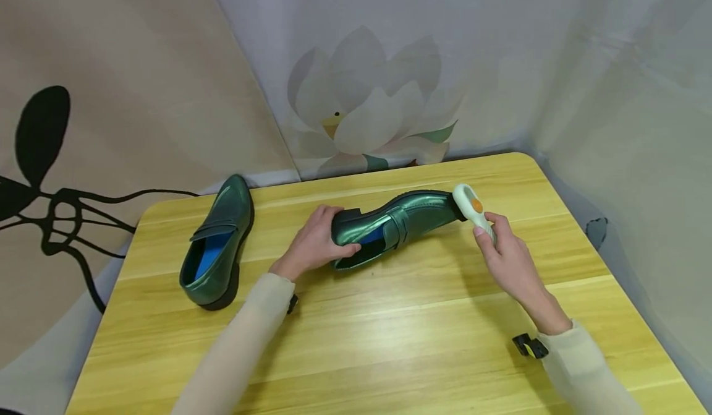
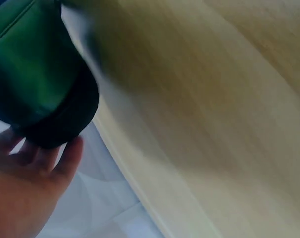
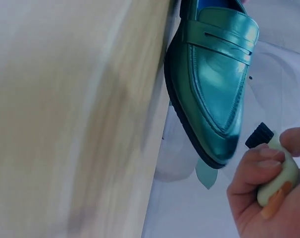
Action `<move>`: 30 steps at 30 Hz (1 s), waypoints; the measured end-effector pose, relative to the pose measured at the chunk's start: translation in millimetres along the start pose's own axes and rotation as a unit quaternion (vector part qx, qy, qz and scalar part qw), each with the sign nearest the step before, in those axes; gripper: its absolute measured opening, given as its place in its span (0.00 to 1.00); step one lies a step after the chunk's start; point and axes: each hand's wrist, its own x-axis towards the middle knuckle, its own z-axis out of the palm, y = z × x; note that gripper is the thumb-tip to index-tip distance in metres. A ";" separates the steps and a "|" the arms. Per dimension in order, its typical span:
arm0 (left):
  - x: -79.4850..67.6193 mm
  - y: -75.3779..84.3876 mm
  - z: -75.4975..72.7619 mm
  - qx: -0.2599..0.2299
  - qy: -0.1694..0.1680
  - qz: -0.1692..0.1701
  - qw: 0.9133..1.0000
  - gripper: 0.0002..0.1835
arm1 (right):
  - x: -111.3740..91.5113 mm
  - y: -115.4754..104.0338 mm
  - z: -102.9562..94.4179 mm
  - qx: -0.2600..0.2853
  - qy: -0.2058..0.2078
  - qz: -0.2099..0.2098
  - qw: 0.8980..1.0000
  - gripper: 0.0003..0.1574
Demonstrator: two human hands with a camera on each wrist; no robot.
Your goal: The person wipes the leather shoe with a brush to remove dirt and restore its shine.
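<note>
My left hand (image 1: 316,242) grips a green metallic loafer (image 1: 419,214) by its heel, thumb over the opening's edge and fingers round the back. In the left wrist view the dark heel (image 2: 66,116) rests against the fingertips. The loafer is tilted on its side with the toe pointing right and its blue insole (image 1: 374,234) partly showing. My right hand (image 1: 514,260) holds a small brush (image 1: 470,201) with a pale handle, an orange patch and short dark bristles (image 3: 260,135). Those bristles are close to the loafer's toe.
The matching green loafer (image 1: 225,242) stands upright on the left of the wooden table (image 1: 389,347), toe toward the back edge. Behind the table hangs a pale curtain (image 1: 489,62) with a flower print. Another pale curtain (image 1: 628,124) hangs along the right side.
</note>
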 end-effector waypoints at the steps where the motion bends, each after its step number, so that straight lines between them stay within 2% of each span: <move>1: 1.1 0.0 1.7 0.007 0.014 0.003 1.000 0.52 | 1.4 0.4 -0.9 -0.001 0.006 -0.002 1.000 0.33; 6: 8.4 2.8 7.9 0.064 0.081 0.032 0.994 0.53 | 8.5 4.3 -5.5 0.001 0.017 0.012 1.000 0.35; 9: 9.6 5.2 9.9 0.082 0.095 0.054 0.991 0.54 | 14.9 8.5 -7.7 -0.003 0.021 0.028 0.999 0.38; 13: 6.8 4.6 12.4 0.084 0.081 0.069 0.991 0.56 | 25.0 15.1 -9.0 -0.015 0.033 0.045 0.998 0.39; 17: 3.3 2.9 15.4 0.079 0.071 0.069 0.992 0.57 | 30.7 18.4 -6.1 -0.016 0.041 0.058 0.997 0.40; 26: -4.0 7.7 17.3 0.050 0.057 0.030 0.997 0.57 | 38.3 21.6 7.1 0.021 0.062 0.086 0.994 0.39; 30: -4.6 9.4 18.7 0.046 0.055 0.028 0.997 0.57 | 42.5 20.8 15.9 0.024 0.070 0.090 0.993 0.39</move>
